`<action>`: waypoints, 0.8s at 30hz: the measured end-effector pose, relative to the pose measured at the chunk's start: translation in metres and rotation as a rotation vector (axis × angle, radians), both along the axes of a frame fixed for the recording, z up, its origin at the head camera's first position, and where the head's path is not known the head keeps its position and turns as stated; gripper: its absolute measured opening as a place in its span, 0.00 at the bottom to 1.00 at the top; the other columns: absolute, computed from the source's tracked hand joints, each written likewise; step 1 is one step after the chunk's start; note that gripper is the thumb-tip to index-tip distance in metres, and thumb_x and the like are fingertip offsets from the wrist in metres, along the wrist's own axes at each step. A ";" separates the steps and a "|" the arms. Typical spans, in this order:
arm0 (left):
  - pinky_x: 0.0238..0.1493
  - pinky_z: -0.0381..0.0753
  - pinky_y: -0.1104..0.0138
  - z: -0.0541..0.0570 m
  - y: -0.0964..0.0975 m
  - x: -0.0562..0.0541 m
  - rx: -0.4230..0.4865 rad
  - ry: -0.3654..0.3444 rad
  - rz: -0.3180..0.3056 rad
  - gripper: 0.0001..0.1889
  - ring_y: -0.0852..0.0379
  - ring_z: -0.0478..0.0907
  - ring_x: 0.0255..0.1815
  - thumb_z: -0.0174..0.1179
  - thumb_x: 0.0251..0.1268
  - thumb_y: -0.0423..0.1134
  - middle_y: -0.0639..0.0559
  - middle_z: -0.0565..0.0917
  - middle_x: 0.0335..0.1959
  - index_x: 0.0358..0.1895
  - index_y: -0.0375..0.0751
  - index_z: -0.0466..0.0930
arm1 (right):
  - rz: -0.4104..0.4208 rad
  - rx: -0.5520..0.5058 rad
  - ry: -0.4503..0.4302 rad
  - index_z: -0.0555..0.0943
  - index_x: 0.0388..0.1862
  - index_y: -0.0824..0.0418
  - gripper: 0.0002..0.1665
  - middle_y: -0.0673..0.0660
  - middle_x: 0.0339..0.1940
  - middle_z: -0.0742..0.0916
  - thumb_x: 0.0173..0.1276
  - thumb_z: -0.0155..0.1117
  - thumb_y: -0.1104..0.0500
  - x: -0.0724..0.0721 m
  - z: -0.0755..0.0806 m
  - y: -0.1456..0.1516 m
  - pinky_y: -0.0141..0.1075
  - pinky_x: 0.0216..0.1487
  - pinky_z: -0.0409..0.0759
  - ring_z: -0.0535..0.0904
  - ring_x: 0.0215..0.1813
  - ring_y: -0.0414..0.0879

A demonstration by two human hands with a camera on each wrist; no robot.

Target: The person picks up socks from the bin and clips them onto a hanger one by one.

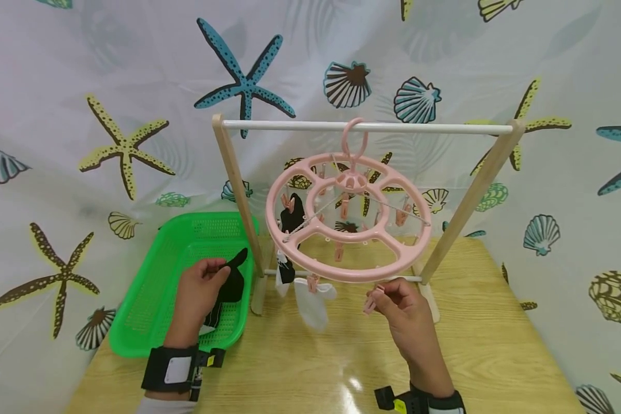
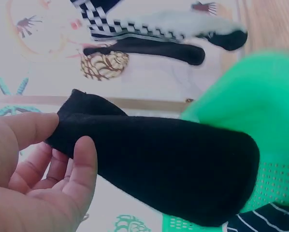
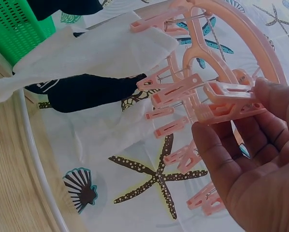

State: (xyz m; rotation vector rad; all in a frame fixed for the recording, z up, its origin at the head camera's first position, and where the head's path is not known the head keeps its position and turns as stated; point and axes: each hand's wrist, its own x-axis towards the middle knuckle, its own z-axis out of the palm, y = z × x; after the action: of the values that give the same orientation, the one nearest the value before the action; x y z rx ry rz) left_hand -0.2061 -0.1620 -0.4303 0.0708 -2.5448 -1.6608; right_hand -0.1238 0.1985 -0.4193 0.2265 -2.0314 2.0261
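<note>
My left hand (image 1: 199, 293) pinches a black sock (image 2: 168, 164) by one end between thumb and fingers, over the right side of a green basket (image 1: 157, 293). The sock's other end hangs down in the head view. My right hand (image 1: 406, 310) holds a pink clothespin (image 3: 229, 94) between thumb and fingertips, just under the front rim of a round pink drying hanger (image 1: 336, 272). Left of that hand, a white sock (image 1: 310, 305) hangs from another pin. Black and patterned socks (image 1: 286, 270) hang on the hanger's left side.
The hanger hooks over a white bar (image 1: 290, 125) on a wooden-legged stand (image 1: 452, 201). A dark striped sock (image 2: 265, 222) lies in the basket. Several pink pins dangle from the hanger. Underneath is a wood-grain table (image 1: 476, 345); behind is a shell-and-starfish cloth (image 1: 310, 63).
</note>
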 end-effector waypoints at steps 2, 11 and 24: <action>0.48 0.75 0.60 0.002 0.005 0.010 -0.014 0.029 0.016 0.16 0.45 0.78 0.52 0.57 0.75 0.39 0.38 0.81 0.52 0.58 0.34 0.79 | -0.006 -0.006 0.002 0.72 0.44 0.78 0.09 0.60 0.36 0.84 0.74 0.58 0.70 0.000 0.000 0.000 0.36 0.42 0.84 0.84 0.37 0.46; 0.33 0.75 0.71 0.011 0.025 0.051 -0.030 0.260 0.030 0.09 0.57 0.79 0.37 0.63 0.68 0.32 0.43 0.85 0.41 0.48 0.35 0.84 | 0.017 -0.042 0.027 0.71 0.44 0.79 0.08 0.63 0.34 0.84 0.73 0.56 0.72 0.000 -0.002 0.000 0.37 0.42 0.84 0.84 0.36 0.46; 0.37 0.82 0.65 0.018 0.107 0.085 0.005 0.388 -0.411 0.07 0.60 0.80 0.40 0.67 0.65 0.33 0.60 0.82 0.40 0.43 0.47 0.85 | -0.006 -0.043 0.002 0.72 0.44 0.79 0.09 0.69 0.36 0.82 0.74 0.58 0.70 0.000 0.000 -0.005 0.36 0.43 0.84 0.84 0.38 0.48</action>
State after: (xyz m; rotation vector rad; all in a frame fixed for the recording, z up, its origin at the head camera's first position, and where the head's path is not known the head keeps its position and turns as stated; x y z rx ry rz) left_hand -0.1206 -0.0550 -0.4128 -0.7442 -2.3573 -1.6010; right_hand -0.1239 0.1939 -0.4194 0.2137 -1.9824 2.0621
